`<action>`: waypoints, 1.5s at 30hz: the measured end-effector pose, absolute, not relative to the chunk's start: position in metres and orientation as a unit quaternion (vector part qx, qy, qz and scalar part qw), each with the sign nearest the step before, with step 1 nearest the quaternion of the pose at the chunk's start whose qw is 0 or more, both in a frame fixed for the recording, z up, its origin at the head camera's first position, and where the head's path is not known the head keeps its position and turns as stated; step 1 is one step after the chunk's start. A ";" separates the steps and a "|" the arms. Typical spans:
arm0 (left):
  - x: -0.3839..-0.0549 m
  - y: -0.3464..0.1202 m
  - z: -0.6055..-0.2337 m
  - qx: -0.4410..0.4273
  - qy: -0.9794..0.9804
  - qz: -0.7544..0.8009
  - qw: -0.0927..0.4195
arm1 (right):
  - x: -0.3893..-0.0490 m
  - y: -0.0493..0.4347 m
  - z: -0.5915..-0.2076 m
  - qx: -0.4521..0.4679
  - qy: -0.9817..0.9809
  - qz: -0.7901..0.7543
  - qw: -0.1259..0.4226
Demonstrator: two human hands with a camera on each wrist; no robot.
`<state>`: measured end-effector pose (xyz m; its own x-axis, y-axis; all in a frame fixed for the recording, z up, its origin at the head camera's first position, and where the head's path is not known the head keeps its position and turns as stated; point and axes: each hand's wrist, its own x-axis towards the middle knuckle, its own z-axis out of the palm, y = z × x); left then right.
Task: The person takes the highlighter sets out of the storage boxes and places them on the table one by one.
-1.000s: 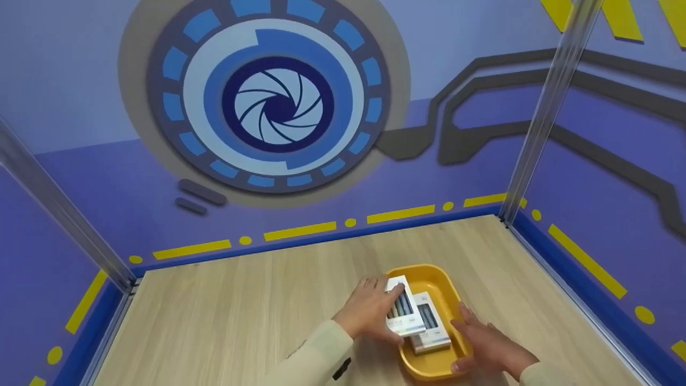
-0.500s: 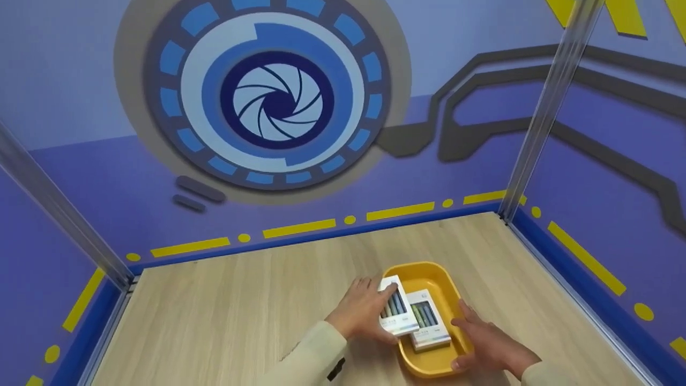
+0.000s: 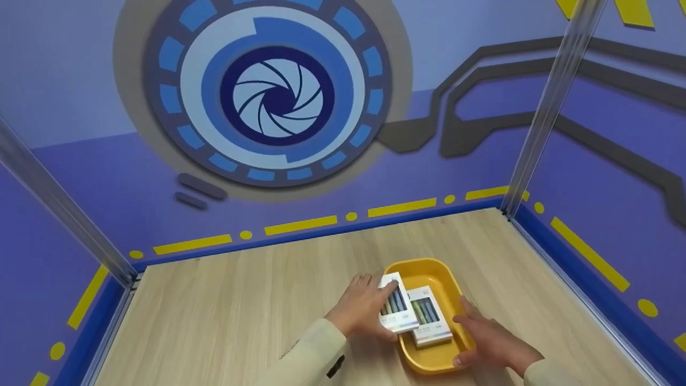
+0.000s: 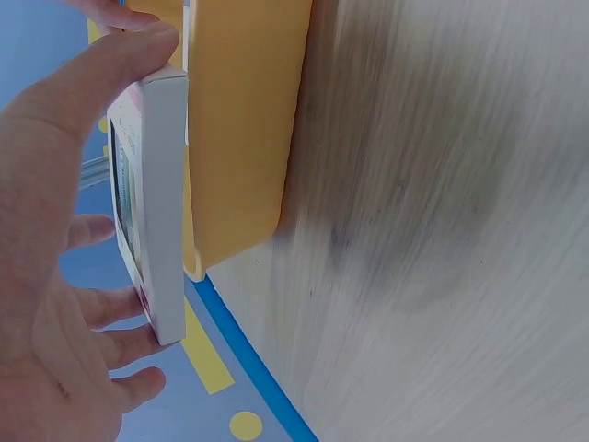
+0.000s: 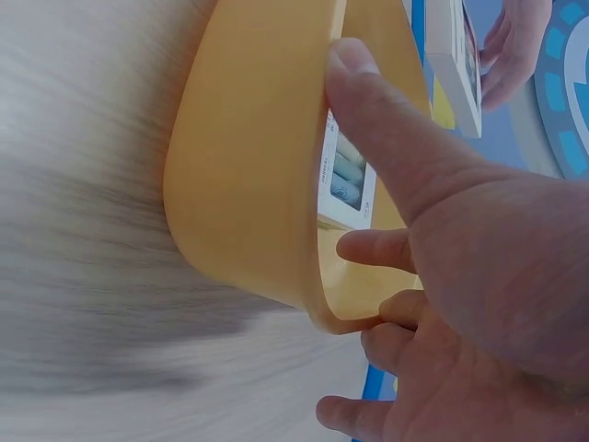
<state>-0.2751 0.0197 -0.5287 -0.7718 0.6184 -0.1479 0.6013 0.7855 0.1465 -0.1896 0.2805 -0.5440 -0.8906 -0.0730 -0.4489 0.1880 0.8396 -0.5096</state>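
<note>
My left hand (image 3: pixel 362 303) grips a flat white box of crayon-like coloured sticks (image 3: pixel 399 323) over the left rim of a yellow tray (image 3: pixel 429 369). In the left wrist view, the thumb presses one end of this box (image 4: pixel 167 193) and fingertips support the other, just outside the tray wall (image 4: pixel 244 120). A matching box (image 3: pixel 434 336) lies inside the tray, its upper left corner overlapped by the held one. My right hand (image 3: pixel 490 339) holds the tray's right side. In the right wrist view, its thumb presses the rim (image 5: pixel 313 221) and a finger reaches inside.
The tray stands on a light wooden tabletop (image 3: pixel 241 311), towards its near right. Purple and blue printed walls (image 3: pixel 107 193) enclose the table at the back and sides, with metal posts (image 3: pixel 546 118) at the corners.
The left hand has shifted slightly left with its box, uncovering more of the box in the tray. The right hand keeps its hold on the tray. The head view has tilted slightly.
</note>
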 end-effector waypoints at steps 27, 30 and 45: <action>-0.273 -0.002 -0.528 0.314 0.944 0.041 0.089 | -0.191 0.284 -0.547 0.019 0.931 -0.275 0.238; -0.272 -0.003 -0.530 0.312 0.945 0.040 0.086 | -0.191 0.284 -0.548 0.026 0.929 -0.280 0.240; -0.270 -0.006 -0.537 0.297 0.945 0.048 0.128 | -0.191 0.285 -0.550 0.018 0.930 -0.285 0.233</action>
